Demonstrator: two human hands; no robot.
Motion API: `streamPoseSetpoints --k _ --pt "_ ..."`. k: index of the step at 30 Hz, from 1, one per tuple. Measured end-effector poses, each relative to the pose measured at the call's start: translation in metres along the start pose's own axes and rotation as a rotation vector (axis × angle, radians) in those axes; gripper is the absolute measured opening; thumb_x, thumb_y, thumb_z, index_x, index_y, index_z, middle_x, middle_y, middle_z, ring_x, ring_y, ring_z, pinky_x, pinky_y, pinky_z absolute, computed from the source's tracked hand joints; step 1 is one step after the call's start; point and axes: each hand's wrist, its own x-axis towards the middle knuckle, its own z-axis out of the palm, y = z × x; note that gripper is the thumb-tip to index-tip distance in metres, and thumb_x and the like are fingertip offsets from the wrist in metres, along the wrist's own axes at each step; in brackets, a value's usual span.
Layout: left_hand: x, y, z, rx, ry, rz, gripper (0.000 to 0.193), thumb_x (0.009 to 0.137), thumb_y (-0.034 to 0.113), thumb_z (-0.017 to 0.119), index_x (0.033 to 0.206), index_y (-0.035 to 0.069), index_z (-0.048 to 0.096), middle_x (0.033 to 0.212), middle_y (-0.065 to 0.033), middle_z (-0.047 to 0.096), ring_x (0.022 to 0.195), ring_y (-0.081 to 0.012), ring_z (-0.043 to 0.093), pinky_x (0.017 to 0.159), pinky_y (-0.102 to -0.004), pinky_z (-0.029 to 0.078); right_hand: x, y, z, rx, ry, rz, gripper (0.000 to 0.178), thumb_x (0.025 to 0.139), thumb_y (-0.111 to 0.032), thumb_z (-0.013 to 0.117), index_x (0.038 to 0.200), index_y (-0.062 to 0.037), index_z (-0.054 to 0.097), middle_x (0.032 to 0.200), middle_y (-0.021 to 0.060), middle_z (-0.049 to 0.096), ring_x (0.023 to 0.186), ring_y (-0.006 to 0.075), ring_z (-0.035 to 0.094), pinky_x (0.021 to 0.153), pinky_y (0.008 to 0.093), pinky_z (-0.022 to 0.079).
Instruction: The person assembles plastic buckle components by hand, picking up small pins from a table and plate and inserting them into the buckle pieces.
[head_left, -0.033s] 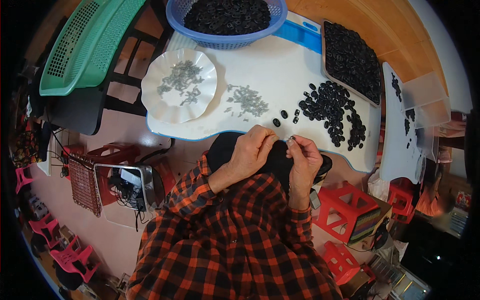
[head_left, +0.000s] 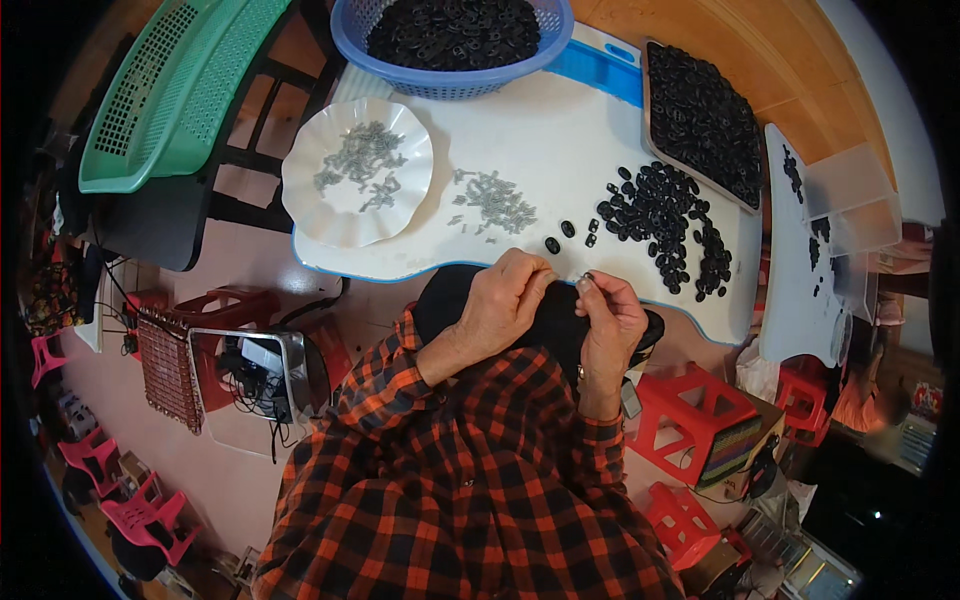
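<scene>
My left hand point(head_left: 505, 302) is closed in a pinch at the table's front edge; what lies between its fingertips is too small to make out. Close by on the right, my right hand point(head_left: 612, 318) pinches a small dark piece between thumb and forefinger. The two sets of fingertips are a little apart. Just beyond them lie a few loose black oval plastic pieces point(head_left: 553, 245) with holes. A larger scattered pile of black pieces point(head_left: 655, 220) spreads to the right. Small grey pieces, like tiny springs point(head_left: 497, 202), form a heap beyond my left hand.
A white scalloped plate point(head_left: 300, 190) holding more grey pieces stands at left on the white table point(head_left: 560, 130). At the back are a blue-purple basket point(head_left: 460, 80) and a tray point(head_left: 651, 130), both full of black pieces. Red stools point(head_left: 690, 410) stand at right.
</scene>
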Motion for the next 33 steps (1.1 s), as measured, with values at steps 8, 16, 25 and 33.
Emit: streamPoseSetpoints --k 8,16,25,33 --pt "0.020 0.004 0.003 0.384 -0.069 0.066 0.015 0.080 0.006 0.064 0.093 0.004 0.059 0.080 -0.0129 0.051 0.062 -0.0312 0.058 0.052 -0.0364 0.047 0.004 0.008 -0.008 0.015 0.012 0.000 0.012 0.082 0.000 0.065 0.094 0.0028 0.062 0.078 0.0056 0.062 0.062 0.0080 0.054 0.056 0.0190 0.043" --pt "0.029 -0.008 0.012 0.623 -0.198 0.065 0.020 0.079 0.016 0.066 0.094 0.005 0.058 0.081 -0.0126 0.047 0.065 -0.0303 0.060 0.051 -0.0383 0.048 0.002 0.005 -0.007 -0.001 0.004 -0.006 0.013 0.083 0.001 0.064 0.095 0.0032 0.062 0.078 0.0056 0.062 0.062 0.0084 0.054 0.057 0.0195 0.043" --pt "0.027 -0.008 0.009 0.514 -0.182 0.011 0.017 0.078 0.012 0.066 0.088 0.005 0.054 0.084 -0.0130 0.048 0.068 -0.0327 0.059 0.055 -0.0407 0.048 0.000 0.008 -0.003 0.003 -0.020 -0.001 0.014 0.082 -0.003 0.066 0.095 0.0022 0.062 0.078 0.0041 0.063 0.065 0.0069 0.055 0.059 0.0189 0.045" --pt "0.024 -0.003 0.002 0.247 -0.130 0.079 0.018 0.075 0.002 0.064 0.090 0.004 0.054 0.087 -0.0141 0.051 0.070 -0.0324 0.060 0.056 -0.0380 0.049 -0.001 0.007 0.000 0.032 0.024 -0.016 0.015 0.083 -0.004 0.067 0.096 0.0014 0.061 0.080 0.0034 0.062 0.067 0.0070 0.055 0.060 0.0185 0.045"
